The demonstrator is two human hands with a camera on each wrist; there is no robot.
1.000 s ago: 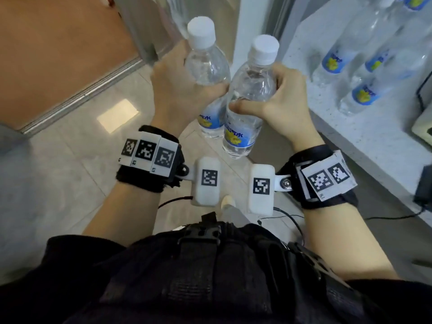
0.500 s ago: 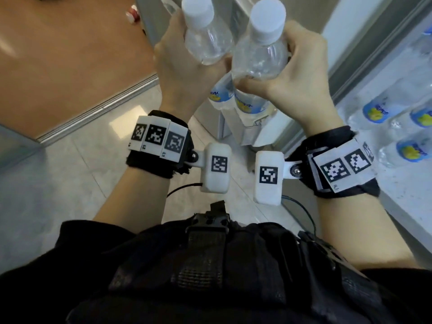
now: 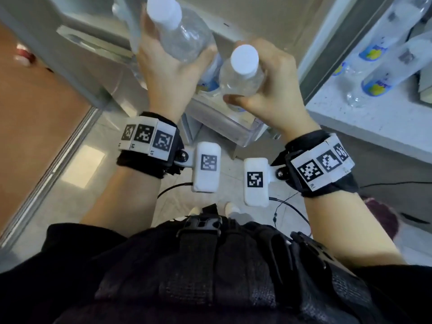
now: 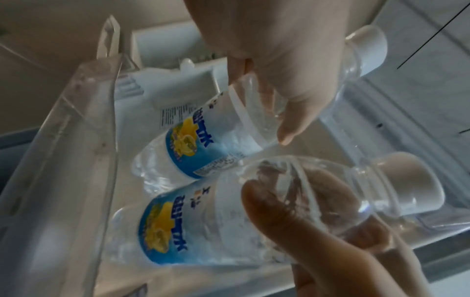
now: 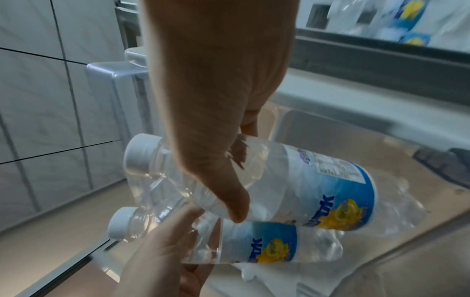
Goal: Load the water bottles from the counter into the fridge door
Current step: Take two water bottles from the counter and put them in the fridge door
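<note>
My left hand [image 3: 168,66] grips a clear water bottle [image 3: 184,40] with a white cap and blue-yellow label round its upper body. My right hand [image 3: 275,83] grips a second like bottle [image 3: 240,80] just to the right and lower. Both bottles hang side by side over the clear fridge door shelf [image 3: 224,127]. In the left wrist view the left hand's bottle [image 4: 193,144] and the right hand's bottle [image 4: 203,227] point base-first into the shelf [image 4: 84,140]. The right wrist view shows the right hand's bottle [image 5: 318,184] above the left hand's bottle [image 5: 259,243].
Several more labelled bottles [image 3: 374,54] lie on the white counter [image 3: 374,120] at the right. The open fridge door panel [image 3: 88,47] stands at the upper left. Tiled floor [image 3: 77,183] and a black cable [image 3: 397,183] lie below.
Both hands carried their bottles from over the floor up to the fridge door shelf. The right hand's bottle now sits lower than the left's. The counter has shifted to the right edge.
</note>
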